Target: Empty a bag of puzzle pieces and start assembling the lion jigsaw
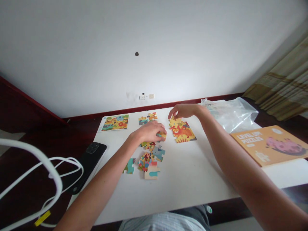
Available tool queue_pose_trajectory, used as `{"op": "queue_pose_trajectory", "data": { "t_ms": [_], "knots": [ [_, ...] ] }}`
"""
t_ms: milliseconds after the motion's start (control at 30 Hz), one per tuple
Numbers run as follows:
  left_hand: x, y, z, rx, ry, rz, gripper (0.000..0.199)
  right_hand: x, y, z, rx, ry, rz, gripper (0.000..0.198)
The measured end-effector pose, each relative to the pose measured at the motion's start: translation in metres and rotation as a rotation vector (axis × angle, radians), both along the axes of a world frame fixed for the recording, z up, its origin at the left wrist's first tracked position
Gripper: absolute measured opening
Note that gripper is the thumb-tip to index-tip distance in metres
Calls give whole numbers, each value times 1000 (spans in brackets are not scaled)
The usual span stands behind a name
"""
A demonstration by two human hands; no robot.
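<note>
My left hand (150, 131) is closed with its fingers curled around a puzzle piece (162, 136), above a loose heap of pieces. Under and in front of it lie a grey-blue piece (158, 153), a multicoloured piece (145, 161), a cream and teal piece (151, 173) and a green-teal piece (130, 166). My right hand (184, 110) bends down at the upper left of a joined puzzle section (184, 132) showing orange lions. Its thumb and fingers pinch a yellow piece (175, 121) at that section's top edge; the fingertips are partly hidden.
A picture card (115, 123) lies at the white table's (187, 179) far left, with more loose pieces (152, 116) at the back. On the right are a clear plastic bag (234, 112) and an orange puzzle box (271, 144). A black phone (92, 160) and white cable (54, 166) are left.
</note>
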State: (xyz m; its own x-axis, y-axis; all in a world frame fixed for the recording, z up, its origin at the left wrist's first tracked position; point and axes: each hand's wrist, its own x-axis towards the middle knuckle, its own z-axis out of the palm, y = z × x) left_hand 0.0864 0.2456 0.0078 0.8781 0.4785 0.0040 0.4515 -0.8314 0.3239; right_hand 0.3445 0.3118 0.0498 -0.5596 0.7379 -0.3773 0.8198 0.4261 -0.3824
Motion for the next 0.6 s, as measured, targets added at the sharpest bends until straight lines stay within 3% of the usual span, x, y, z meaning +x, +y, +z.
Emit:
{"op": "queue_pose_trajectory", "data": {
  "t_ms": [200, 367, 600],
  "knots": [
    [-6, -2, 10, -37, 87, 23, 22, -21, -11, 1, -25, -13, -57, 42],
    [-9, -4, 20, -72, 175, 41, 20, -31, -7, -14, -32, 30, 14, 39],
    [8, -12, 10, 39, 78, 6, 32, -25, -5, -15, -48, -54, -23, 39]
  ]
}}
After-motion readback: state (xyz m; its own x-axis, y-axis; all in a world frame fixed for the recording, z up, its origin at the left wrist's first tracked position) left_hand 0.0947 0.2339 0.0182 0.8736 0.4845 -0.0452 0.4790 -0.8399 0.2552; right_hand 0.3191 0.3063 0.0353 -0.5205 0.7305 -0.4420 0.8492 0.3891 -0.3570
